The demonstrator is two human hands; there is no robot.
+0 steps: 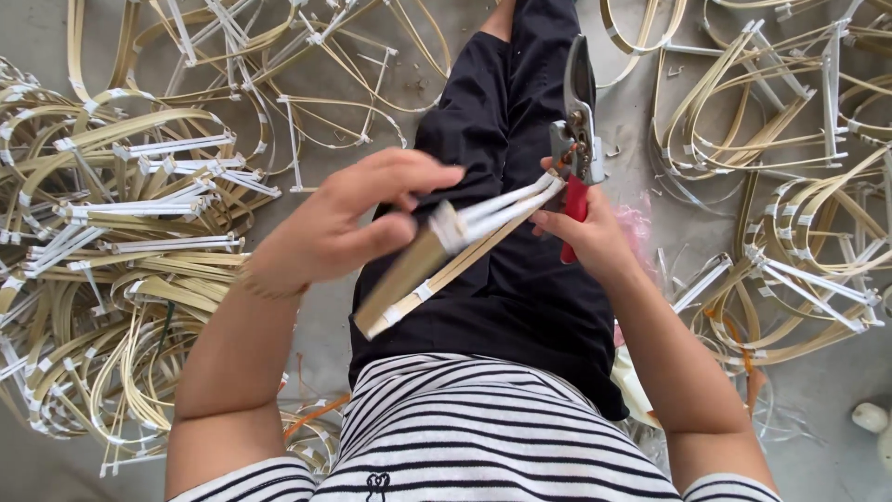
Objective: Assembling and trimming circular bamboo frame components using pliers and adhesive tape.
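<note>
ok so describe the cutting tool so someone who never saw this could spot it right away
Start at the person's black trousers running up the middle of the view, between the heaps of bent cane frames on the floor. The right hand beside them holds the pruning shears, blades pointing up. Their grey metal blades and red handle set them apart from the pale strips everywhere else.

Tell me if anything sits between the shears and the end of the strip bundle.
Nothing visible does. The shears in the right hand meet the white-wrapped end of the bundle, which the left hand grips midway.
</note>
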